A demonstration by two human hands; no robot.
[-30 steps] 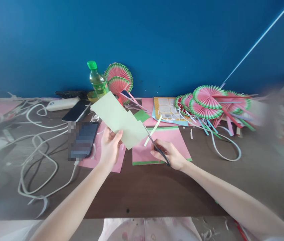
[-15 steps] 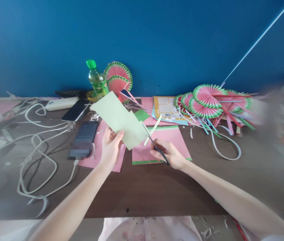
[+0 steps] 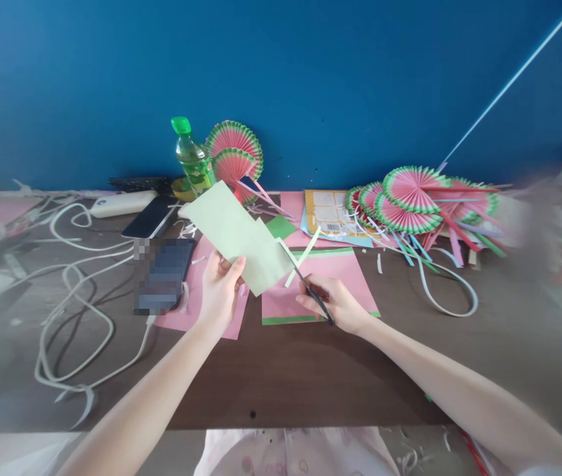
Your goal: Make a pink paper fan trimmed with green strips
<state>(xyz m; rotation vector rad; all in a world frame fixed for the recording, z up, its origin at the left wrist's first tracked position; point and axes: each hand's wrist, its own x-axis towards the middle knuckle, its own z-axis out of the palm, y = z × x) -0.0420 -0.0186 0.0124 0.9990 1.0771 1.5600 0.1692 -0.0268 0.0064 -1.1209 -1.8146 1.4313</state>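
Between the thumb and fingers of my left hand is a pale green sheet of paper, tilted above the table. My right hand grips a pair of scissors by dark handles, mostly covered by the fingers. The blades meet the sheet's right edge, where a narrow strip is partly cut and sticks out to the upper right. Beneath the scissors lies a pink sheet with green borders. Another pink sheet lies under my left hand, and a darker green piece is behind the held paper.
Pink-and-green paper fans are piled at the back right; more fans lean on the wall beside a green-capped bottle. Left are a phone, a dark phone-like slab, a white power bank and looped white cables.
The scissor blades look slightly shifted at the paper's edge. Both hands and the sheet stay nearly in the same place.
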